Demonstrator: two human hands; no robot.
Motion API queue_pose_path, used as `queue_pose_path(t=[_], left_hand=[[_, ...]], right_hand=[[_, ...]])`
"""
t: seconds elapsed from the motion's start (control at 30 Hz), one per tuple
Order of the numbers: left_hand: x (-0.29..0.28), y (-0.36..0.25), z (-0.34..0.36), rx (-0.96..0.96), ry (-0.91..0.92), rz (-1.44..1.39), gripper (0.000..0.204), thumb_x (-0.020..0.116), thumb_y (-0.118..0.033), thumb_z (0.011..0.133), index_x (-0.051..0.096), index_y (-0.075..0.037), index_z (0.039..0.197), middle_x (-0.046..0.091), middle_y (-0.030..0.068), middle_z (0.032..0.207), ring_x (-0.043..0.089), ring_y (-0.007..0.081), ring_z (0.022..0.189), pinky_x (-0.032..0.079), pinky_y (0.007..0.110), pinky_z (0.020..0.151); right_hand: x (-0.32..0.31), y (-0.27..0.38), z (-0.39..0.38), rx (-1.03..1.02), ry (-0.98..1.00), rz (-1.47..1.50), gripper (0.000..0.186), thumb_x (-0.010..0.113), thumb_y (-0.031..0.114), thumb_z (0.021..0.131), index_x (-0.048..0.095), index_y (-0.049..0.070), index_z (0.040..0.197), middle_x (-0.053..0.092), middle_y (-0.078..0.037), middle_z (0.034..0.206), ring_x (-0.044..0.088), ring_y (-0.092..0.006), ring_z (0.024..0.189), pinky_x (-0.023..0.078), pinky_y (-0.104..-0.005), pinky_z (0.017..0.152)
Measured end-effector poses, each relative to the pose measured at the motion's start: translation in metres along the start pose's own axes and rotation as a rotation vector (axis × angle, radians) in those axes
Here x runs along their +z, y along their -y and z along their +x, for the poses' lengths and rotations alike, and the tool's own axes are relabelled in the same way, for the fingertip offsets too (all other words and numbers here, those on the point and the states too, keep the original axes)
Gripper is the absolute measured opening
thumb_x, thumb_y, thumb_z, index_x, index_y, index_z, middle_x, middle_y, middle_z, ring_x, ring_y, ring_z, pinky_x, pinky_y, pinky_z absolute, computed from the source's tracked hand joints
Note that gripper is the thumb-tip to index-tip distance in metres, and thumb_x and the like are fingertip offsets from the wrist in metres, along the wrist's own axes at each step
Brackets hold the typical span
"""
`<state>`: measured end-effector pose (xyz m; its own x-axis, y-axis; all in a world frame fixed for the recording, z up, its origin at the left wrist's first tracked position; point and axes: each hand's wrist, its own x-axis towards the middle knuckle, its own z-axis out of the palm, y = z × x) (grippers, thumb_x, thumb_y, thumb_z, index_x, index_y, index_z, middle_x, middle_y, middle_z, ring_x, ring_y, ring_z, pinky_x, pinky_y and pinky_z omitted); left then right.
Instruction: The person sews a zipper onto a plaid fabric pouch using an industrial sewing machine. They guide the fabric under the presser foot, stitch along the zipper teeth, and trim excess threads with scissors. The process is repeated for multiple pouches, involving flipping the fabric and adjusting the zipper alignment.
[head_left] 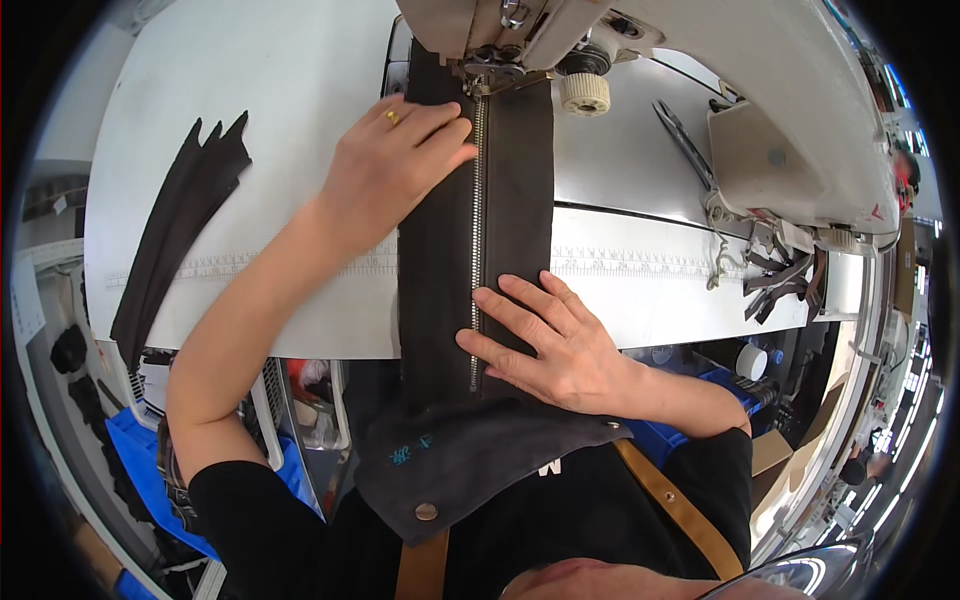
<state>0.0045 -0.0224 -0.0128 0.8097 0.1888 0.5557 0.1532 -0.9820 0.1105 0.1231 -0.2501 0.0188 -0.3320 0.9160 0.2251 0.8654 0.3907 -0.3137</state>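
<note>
Head view: two hands on a dark fabric strip with a zipper under a sewing machine.
The dark fabric runs down the middle of the frame, over the edge of the counter to the grey apron, the metal zipper lengthwise along it. The left hand, upper centre, rests on it with fingers bent beside the zipper; whether they pinch cannot be told. The right hand, lower centre, lies with fingers spread across fabric and zipper. The sewing machine blocks the fabric's far end and fills the upper right; beside it lie a pointed metal tool and, further down, a bunch of scraps. Dark cloth strips lie at left, well apart from the fabric.
</note>
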Motion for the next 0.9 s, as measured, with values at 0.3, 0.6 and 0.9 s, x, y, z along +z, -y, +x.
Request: queue_pose_path(t=[0.3, 0.6, 0.9], left_hand=[[-0.023, 0.003, -0.004, -0.113, 0.249, -0.125, 0.045, 0.067, -0.037, 0.076, 0.062, -0.019, 0.117, 0.055, -0.0018, 0.128, 0.05, 0.0201, 0.115, 0.018, 0.057, 0.106], [-0.019, 0.014, 0.0, -0.101, 0.244, -0.131, 0.043, 0.067, -0.036, 0.078, 0.062, -0.018, 0.117, 0.055, -0.001, 0.128, 0.049, 0.0191, 0.118, 0.014, 0.056, 0.108], [-0.016, -0.015, -0.01, -0.122, 0.232, 0.022, 0.051, 0.063, -0.029, 0.084, 0.05, -0.015, 0.131, 0.045, 0.0013, 0.139, 0.044, 0.0204, 0.124, 0.025, 0.057, 0.104]], right_hand=[[0.001, -0.003, 0.0, 0.003, 0.002, 0.047, 0.045, 0.07, 0.029, 0.075, 0.061, 0.019, 0.118, 0.05, -0.009, 0.128, 0.047, -0.027, 0.118, 0.041, -0.0446, 0.096], [-0.002, -0.011, 0.008, 0.012, 0.012, 0.037, 0.046, 0.069, 0.029, 0.076, 0.059, 0.018, 0.12, 0.048, -0.009, 0.129, 0.046, -0.0273, 0.118, 0.038, -0.0453, 0.098], [-0.002, -0.014, 0.01, -0.069, -0.004, 0.043, 0.046, 0.067, 0.031, 0.078, 0.059, 0.011, 0.119, 0.053, -0.011, 0.121, 0.05, -0.0275, 0.113, 0.041, -0.0433, 0.094]])
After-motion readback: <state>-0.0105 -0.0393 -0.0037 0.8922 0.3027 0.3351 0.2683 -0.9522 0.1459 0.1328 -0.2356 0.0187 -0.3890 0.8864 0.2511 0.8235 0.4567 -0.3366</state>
